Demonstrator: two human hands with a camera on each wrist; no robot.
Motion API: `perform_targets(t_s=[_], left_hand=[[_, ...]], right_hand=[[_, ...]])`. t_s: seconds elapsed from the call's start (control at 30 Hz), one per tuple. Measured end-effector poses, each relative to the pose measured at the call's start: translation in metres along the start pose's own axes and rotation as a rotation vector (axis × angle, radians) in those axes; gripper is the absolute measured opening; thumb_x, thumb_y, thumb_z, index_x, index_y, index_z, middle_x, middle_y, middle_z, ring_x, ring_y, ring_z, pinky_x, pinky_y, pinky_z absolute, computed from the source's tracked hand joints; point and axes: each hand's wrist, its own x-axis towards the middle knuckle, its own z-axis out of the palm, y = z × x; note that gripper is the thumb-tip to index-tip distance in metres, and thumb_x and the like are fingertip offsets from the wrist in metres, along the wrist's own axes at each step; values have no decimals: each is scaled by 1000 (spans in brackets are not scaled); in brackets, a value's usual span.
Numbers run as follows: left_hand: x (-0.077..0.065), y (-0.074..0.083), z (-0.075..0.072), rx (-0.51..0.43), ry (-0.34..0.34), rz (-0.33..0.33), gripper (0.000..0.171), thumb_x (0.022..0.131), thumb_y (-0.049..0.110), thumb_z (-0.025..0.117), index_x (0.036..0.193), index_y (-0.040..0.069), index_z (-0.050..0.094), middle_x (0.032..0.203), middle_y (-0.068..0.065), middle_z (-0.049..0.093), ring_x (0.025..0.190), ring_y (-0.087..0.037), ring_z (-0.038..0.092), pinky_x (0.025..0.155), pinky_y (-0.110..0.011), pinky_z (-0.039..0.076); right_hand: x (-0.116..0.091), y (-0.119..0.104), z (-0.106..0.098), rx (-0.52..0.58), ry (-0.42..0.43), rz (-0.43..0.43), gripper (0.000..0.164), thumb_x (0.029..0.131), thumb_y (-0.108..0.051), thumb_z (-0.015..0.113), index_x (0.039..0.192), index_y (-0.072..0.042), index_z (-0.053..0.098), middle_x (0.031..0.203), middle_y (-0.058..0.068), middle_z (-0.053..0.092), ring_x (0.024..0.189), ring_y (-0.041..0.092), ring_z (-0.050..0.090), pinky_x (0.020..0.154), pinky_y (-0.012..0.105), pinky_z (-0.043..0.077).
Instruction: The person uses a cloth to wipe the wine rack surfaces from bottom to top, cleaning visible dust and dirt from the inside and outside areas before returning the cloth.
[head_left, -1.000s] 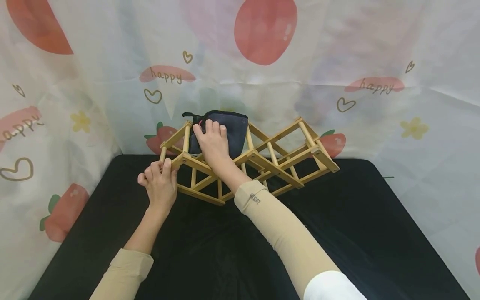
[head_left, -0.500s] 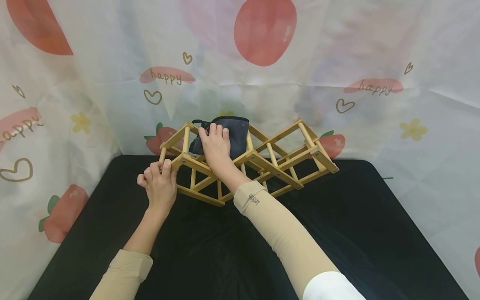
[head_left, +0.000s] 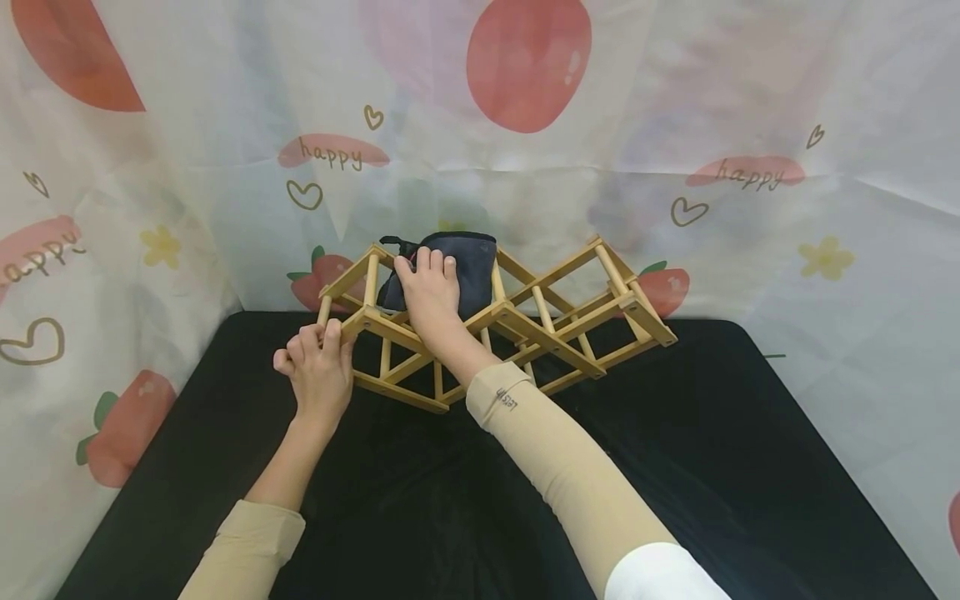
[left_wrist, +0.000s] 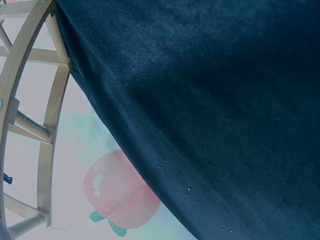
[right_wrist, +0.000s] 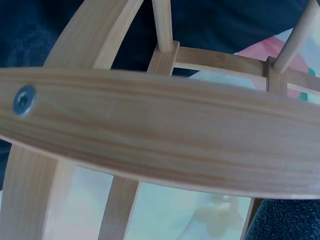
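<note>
A wooden folding wine rack (head_left: 551, 340) with crossed slats and round dowels stands zigzag on the black-covered table. In its left V-shaped bay sits a dark navy zip pouch (head_left: 474, 279), top edge and strap rising above the slats. My right hand (head_left: 433, 292) reaches over the front slat and grips the pouch near its zipper. My left hand (head_left: 318, 362) holds the left end of the rack, fingers over the end slat. Both hands are out of frame in the wrist views; the right wrist view shows a near slat (right_wrist: 165, 132) and a patch of dark fabric (right_wrist: 287, 222).
Black cloth (head_left: 420, 517) covers the table. A pale curtain (head_left: 600, 100) printed with fruit and hearts hangs right behind the rack and along both sides. In the left wrist view, the cloth's edge runs beside the rack's slats (left_wrist: 47, 175).
Over the second, the pouch has sunk lower into the bay and shifted slightly right, with my right hand following. In the last half second little moves. My left hand stays on the rack.
</note>
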Motion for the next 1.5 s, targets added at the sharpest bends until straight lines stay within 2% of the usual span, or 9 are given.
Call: perform_targets(t_s=[0.17,0.27,0.43,0.63,0.83,1.13,1.3,1.5], left_hand=[[0,-1,-1,1,0,-5,32,94,34,42,102,4,45,90,-17,38,79,-32,28,72,-49,12],[-1,0,-1,-2,-23,-18,31,95,35,40,103,5,44,91,-17,38,79,-32,28,72,-49,13],[-1,-1,0,6,-49,-26,30,94,35,40,103,6,43,91,-17,37,80,-32,28,71,-48,14],[0,0,-1,17,-44,-26,30,95,35,40,103,6,43,91,-17,37,80,-33,28,71,-49,14],[0,0,-1,6,-41,-27,29,94,33,43,103,6,43,91,-17,37,80,-33,28,72,-49,14],[1,0,1,28,2,4,31,94,34,42,103,4,44,90,-17,38,79,-32,28,71,-48,13],[2,0,2,31,14,8,32,94,35,42,103,5,44,90,-17,38,78,-32,28,70,-48,14],[2,-1,2,36,18,7,30,94,33,43,101,4,44,89,-17,38,78,-32,28,70,-48,14]], right_hand=[[0,-1,1,27,70,-5,24,94,-14,50,116,-20,41,108,4,40,95,21,32,81,36,18],[0,0,0,38,132,-9,22,94,-13,51,113,-20,43,107,4,41,95,21,32,81,37,18],[0,4,-5,52,185,-14,20,92,-12,53,108,-20,44,106,4,42,96,21,33,81,38,17],[3,11,-18,34,257,-38,21,90,-11,56,105,-19,45,104,4,42,94,20,33,80,39,15],[5,21,-39,44,337,-82,14,94,-8,48,104,-18,45,102,4,43,91,20,34,79,40,14],[2,49,-73,77,385,-104,23,94,-1,43,110,-18,46,105,7,42,92,23,33,80,42,14],[-8,68,-84,112,391,-132,27,93,4,41,113,-15,46,105,9,41,91,24,32,81,44,14],[-23,95,-95,188,415,-155,25,91,6,42,109,-11,46,101,10,40,90,27,31,80,47,14]])
